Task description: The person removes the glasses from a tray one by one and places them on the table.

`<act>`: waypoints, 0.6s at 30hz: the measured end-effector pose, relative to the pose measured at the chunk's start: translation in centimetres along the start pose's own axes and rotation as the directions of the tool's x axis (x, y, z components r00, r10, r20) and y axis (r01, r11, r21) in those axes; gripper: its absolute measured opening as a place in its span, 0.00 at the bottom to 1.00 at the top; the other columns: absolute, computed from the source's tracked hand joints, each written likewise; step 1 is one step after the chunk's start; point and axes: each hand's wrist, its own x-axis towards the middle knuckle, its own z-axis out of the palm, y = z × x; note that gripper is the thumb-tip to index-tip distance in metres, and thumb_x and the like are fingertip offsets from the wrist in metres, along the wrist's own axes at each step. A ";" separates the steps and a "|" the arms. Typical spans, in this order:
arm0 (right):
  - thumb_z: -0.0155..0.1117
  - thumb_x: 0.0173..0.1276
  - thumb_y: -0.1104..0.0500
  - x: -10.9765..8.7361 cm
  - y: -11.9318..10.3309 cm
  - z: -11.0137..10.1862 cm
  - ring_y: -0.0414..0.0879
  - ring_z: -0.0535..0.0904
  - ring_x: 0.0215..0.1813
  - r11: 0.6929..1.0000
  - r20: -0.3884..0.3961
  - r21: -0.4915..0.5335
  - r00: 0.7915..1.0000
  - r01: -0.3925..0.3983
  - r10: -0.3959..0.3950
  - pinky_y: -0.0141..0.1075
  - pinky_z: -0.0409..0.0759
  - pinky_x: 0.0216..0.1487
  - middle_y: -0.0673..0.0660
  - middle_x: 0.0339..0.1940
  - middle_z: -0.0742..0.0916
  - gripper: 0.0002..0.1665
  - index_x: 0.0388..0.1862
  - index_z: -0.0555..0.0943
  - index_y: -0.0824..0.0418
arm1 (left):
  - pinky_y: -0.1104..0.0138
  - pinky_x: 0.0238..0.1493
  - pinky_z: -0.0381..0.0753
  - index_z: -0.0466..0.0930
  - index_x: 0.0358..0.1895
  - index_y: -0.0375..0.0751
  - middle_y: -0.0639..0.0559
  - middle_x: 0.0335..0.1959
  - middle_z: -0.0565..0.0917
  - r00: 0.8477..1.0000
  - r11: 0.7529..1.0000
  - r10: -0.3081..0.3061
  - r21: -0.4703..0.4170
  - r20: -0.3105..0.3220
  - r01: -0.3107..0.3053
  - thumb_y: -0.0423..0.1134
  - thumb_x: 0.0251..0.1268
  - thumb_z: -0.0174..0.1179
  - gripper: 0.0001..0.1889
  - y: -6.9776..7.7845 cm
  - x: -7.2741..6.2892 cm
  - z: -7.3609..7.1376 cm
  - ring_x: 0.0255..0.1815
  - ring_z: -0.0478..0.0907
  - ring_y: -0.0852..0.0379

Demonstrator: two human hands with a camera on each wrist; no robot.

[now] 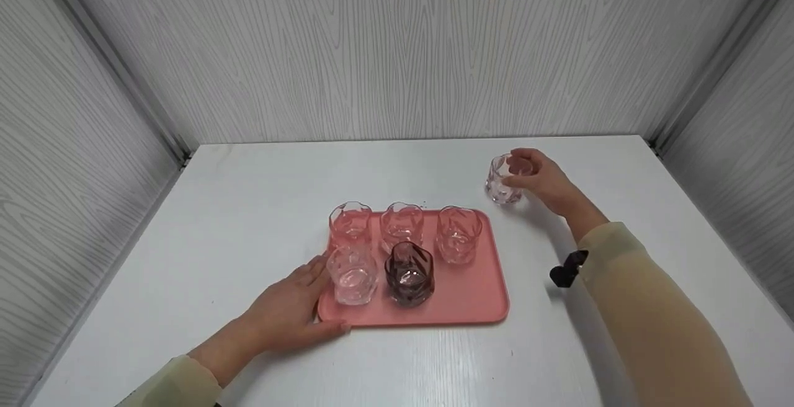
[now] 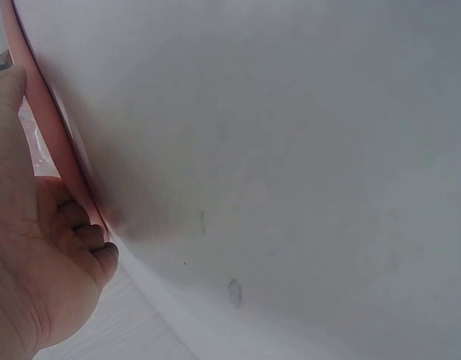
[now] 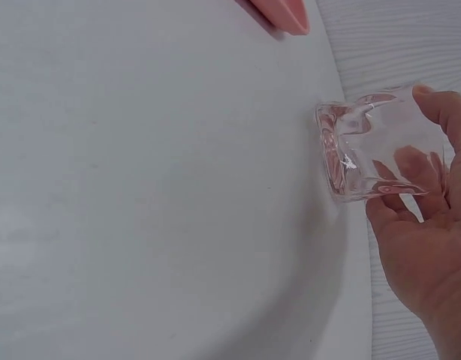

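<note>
In the head view, my left hand (image 1: 288,311) holds the front left corner of a pink tray (image 1: 474,295), its fingers along the left side and its thumb at the front edge. In the left wrist view, the curled fingers (image 2: 84,225) meet the tray's rim. Behind the tray's back right corner, my right hand (image 1: 546,180) grips a clear faceted drinking glass (image 1: 501,187) near its rim. The right wrist view shows thumb and fingers around that glass (image 3: 366,146). I cannot tell whether its base touches the table.
On the tray stand several clear glasses (image 1: 355,280), three along the back and one at front left. A dark smoky glass (image 1: 409,277) stands in the front middle. The white table (image 1: 248,208) is bordered by pale wood-grain panels (image 1: 397,53) behind and at both sides.
</note>
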 end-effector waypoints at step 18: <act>0.79 0.69 0.51 -2.7 -4.8 -0.6 0.53 0.59 0.85 0.976 -0.075 -0.170 0.986 0.136 -0.151 0.46 0.57 0.84 0.59 0.84 0.68 0.55 0.87 0.59 0.57 | 0.47 0.80 0.62 0.52 0.86 0.38 0.41 0.87 0.53 1.000 1.000 -0.012 -0.014 0.001 0.012 0.80 0.67 0.52 0.58 0.1 0.1 -0.3 0.86 0.52 0.41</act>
